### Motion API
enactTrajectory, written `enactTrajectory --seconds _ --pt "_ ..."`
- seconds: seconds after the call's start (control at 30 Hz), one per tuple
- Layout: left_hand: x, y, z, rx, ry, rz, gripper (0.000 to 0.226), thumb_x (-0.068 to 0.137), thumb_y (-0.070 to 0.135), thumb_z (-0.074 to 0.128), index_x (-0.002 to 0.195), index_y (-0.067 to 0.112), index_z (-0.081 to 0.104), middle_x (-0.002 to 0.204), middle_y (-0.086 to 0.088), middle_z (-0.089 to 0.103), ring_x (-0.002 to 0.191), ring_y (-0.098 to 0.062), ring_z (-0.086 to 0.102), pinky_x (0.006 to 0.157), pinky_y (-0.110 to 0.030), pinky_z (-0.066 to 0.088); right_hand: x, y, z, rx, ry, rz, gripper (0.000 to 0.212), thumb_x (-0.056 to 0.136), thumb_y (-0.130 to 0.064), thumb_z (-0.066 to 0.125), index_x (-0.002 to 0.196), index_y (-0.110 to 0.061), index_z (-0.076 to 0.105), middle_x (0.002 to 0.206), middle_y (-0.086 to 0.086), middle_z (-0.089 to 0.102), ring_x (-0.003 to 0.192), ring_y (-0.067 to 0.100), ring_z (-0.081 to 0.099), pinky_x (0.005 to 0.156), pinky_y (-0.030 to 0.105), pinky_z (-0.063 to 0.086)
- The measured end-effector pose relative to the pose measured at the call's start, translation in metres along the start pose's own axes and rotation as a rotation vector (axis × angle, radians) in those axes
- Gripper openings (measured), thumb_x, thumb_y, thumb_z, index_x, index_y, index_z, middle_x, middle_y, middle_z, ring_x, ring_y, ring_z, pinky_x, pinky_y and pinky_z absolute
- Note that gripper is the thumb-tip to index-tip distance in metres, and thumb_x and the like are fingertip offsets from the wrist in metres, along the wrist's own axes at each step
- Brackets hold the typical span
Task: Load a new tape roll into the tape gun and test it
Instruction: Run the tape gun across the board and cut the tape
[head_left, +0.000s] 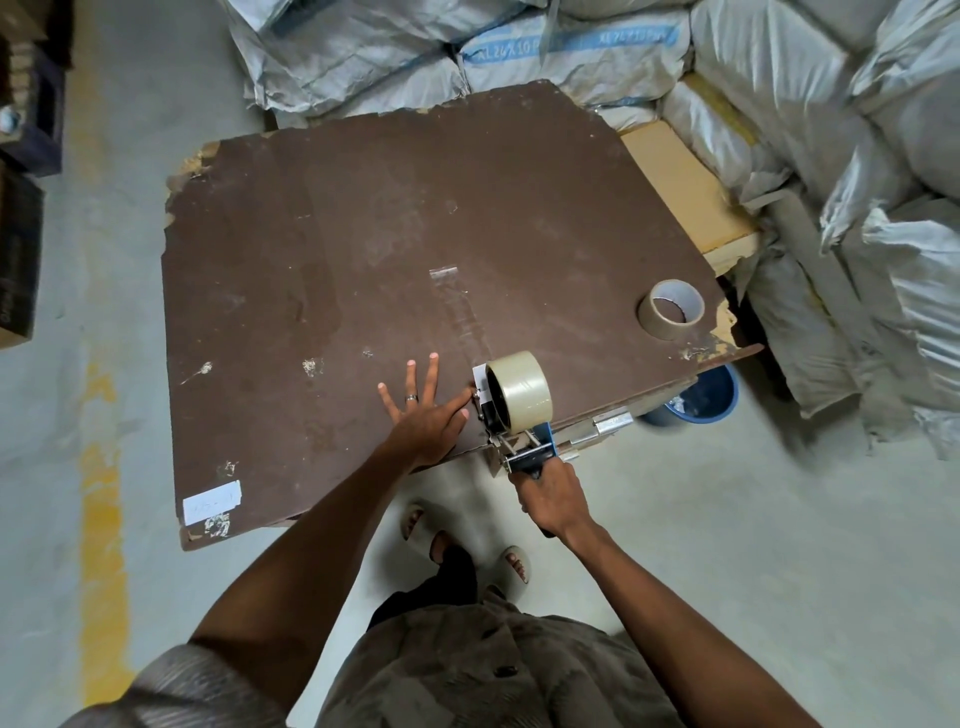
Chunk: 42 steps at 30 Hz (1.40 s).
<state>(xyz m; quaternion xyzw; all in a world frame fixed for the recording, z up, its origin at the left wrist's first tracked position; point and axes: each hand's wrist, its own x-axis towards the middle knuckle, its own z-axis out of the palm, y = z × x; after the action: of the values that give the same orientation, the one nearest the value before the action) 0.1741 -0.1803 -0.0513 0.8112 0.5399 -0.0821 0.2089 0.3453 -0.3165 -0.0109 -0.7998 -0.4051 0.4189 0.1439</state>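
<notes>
In the head view the right hand (553, 496) has its fingers wrapped tight round the dark handle of the tape gun (511, 415), which sits at the near edge of the brown bench (311, 260); the handle hangs off the edge toward the person, and the blue frame and metal parts lie just beyond the knuckles. A full tape roll (519, 392) stands on edge in the gun, just ahead of the right fingers; its outer face is pale and glossy. The left hand (426, 410) lies flat on the bench with its fingers spread wide and straight, holding nothing; its thumb reaches toward the front of the gun, at or very near the white plate there, though contact cannot be told for sure; a ring (411, 398) shows on one finger. A strip of clear tape (457, 312) is stuck to the bench, running away from the gun's front, beyond the left fingertips. A second tape roll (671, 309) lies flat well off to the right of both hands, near the chipped bench corner; a white label (212, 503) sits at the near left corner, far left of the left fingers; grey sacks (571, 47) are stacked beyond the bench; a blue bucket (698, 397) stands on the floor to the right of the gun.
</notes>
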Motion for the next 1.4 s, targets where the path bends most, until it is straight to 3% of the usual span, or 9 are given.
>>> enactTrajectory --seconds 0.23,0.37,0.57,0.83,0.97,1.07,1.4 --pt "0.000 -0.001 0.001 -0.008 0.021 0.006 0.048 0.101 0.056 0.015 0.139 0.070 -0.011 0.163 -0.003 -0.026 0.148 -0.038 -0.027 0.106 -0.077 -0.013 -0.022 0.019 -0.003 -0.042 -0.028 0.049 0.037 0.069 -0.042 0.052 0.064 -0.008 0.066 0.063 0.009 0.071 0.062 0.031 0.069 0.065 0.047 0.060" --pt "0.000 -0.001 0.001 -0.024 0.015 0.003 0.048 0.101 0.056 0.015 0.140 0.070 -0.010 0.164 -0.004 -0.026 0.147 -0.038 -0.028 0.106 -0.078 -0.012 -0.026 0.021 -0.006 -0.034 -0.035 0.064 0.046 0.064 -0.054 0.046 0.072 -0.014 0.067 0.071 0.007 0.073 0.066 0.030 0.072 0.068 0.048 0.063" --pt "0.000 0.000 0.001 -0.029 0.009 0.015 0.049 0.099 0.060 0.015 0.141 0.068 -0.010 0.164 -0.004 -0.026 0.147 -0.038 -0.027 0.106 -0.077 -0.013 -0.043 0.027 -0.008 -0.054 -0.051 0.104 0.053 0.058 -0.056 0.043 0.078 -0.012 0.067 0.075 0.009 0.074 0.067 0.031 0.073 0.070 0.047 0.063" --pt "-0.001 -0.001 0.001 -0.029 0.013 0.017 0.050 0.099 0.062 0.015 0.141 0.068 -0.011 0.164 -0.004 -0.026 0.148 -0.038 -0.027 0.106 -0.077 -0.013 -0.049 0.015 -0.015 -0.089 -0.084 0.165 0.050 0.059 -0.048 0.048 0.080 -0.007 0.065 0.077 0.015 0.074 0.071 0.038 0.073 0.071 0.046 0.063" --pt "-0.001 0.000 0.003 -0.039 0.024 0.010 0.050 0.099 0.060 0.016 0.142 0.068 -0.010 0.164 -0.004 -0.025 0.148 -0.038 -0.026 0.105 -0.076 -0.015 -0.055 0.025 -0.011 -0.096 -0.088 0.180 0.060 0.056 -0.053 0.045 0.084 -0.005 0.067 0.076 0.014 0.074 0.069 0.035 0.073 0.071 0.045 0.063" --pt "-0.001 0.000 0.003 -0.030 0.026 0.010 0.051 0.099 0.061 0.016 0.142 0.067 -0.010 0.164 -0.004 -0.026 0.148 -0.038 -0.026 0.106 -0.077 -0.014 -0.051 0.017 -0.011 -0.094 -0.101 0.196 0.050 0.061 -0.046 0.049 0.081 -0.005 0.067 0.074 0.014 0.073 0.069 0.035 0.073 0.071 0.046 0.064" --pt "0.002 -0.001 0.007 -0.031 0.047 0.002 0.051 0.098 0.061 0.017 0.141 0.069 -0.010 0.164 -0.003 -0.024 0.148 -0.038 -0.025 0.106 -0.076 -0.015 -0.047 0.007 -0.008 -0.108 -0.122 0.237 0.054 0.062 -0.045 0.047 0.089 -0.002 0.068 0.083 0.018 0.075 0.077 0.038 0.074 0.077 0.046 0.064"
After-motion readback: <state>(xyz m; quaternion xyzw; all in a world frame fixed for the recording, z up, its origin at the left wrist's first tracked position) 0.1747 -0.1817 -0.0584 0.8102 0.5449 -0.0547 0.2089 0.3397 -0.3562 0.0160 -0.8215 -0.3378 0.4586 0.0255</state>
